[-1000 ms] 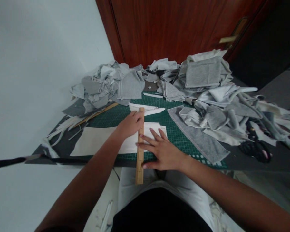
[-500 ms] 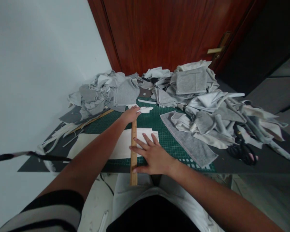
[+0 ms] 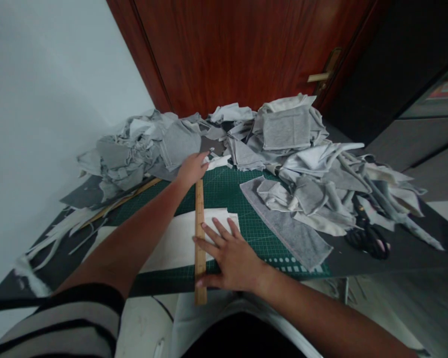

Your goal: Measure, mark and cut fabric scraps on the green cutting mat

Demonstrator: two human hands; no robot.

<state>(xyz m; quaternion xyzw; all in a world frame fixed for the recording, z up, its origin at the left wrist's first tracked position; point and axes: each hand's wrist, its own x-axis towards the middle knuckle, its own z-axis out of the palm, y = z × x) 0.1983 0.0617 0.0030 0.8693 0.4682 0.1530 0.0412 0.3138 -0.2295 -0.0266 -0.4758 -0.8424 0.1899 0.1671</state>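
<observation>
My left hand point(image 3: 192, 169) reaches to the far edge of the green cutting mat point(image 3: 224, 191), its fingers closed on a white fabric scrap point(image 3: 218, 162). Part of that scrap is hidden by the fingers. Spread flat, my right hand point(image 3: 237, 261) presses on a wooden ruler point(image 3: 199, 214) and the white cloth point(image 3: 168, 246) beneath it. The ruler lies crosswise over the cloth, and its near end juts past the table edge. My left forearm covers part of the cloth's left side.
Grey and white fabric pieces are heaped at the back left point(image 3: 134, 144) and along the right point(image 3: 294, 129). A grey cloth piece point(image 3: 283, 226) overlaps the mat's right side. Black-handled scissors point(image 3: 369, 241) lie further right. White strips point(image 3: 59, 228) and another wooden stick point(image 3: 138, 188) are at left.
My left hand has left the ruler's far end and moved away from me, taking the white scraps off the mat's middle. My right hand stays spread on the ruler. The view has shifted.
</observation>
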